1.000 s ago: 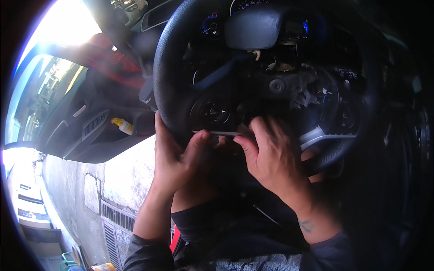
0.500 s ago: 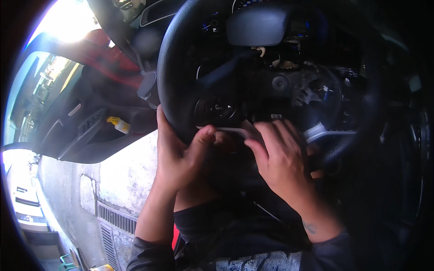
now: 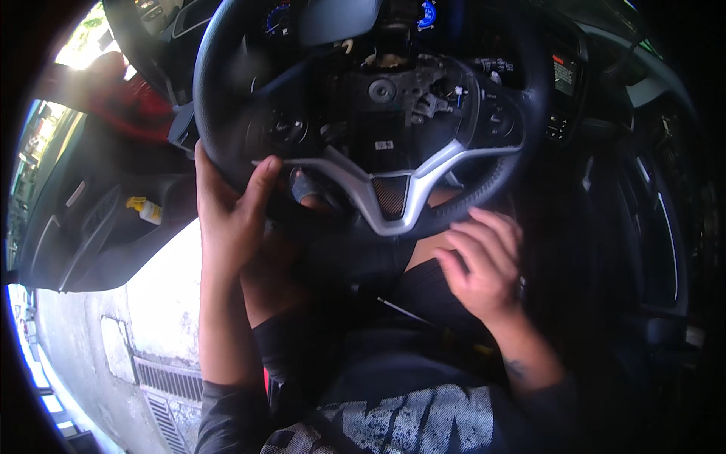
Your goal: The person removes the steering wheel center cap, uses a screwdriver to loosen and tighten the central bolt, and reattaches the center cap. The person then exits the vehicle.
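Observation:
A black steering wheel [image 3: 203,98] stands before me, its centre uncovered so that the hub [image 3: 380,91] and some brackets show. Silver V-shaped trim [image 3: 361,198] runs along its lower spokes. My left hand [image 3: 231,208] is wrapped round the left side of the rim, its thumb reaching the left end of the trim. Beside the lower right rim is my right hand [image 3: 484,265], fingers apart and loosely bent, nothing in them. Whether its fingertips touch the rim I cannot tell. A thin metal rod [image 3: 404,309], like a screwdriver shaft, lies over my lap.
On the left the car door [image 3: 83,261] stands open, a yellow-topped bottle [image 3: 145,209] in its pocket. Beyond it is a concrete floor with a drain grate [image 3: 170,378]. A lit instrument panel [image 3: 278,20] and a screen [image 3: 563,74] lie behind the wheel.
My right hand has come off the lower trim and moved right and down beside the rim. My left hand stays on the wheel. The view has shifted, showing more of the right side.

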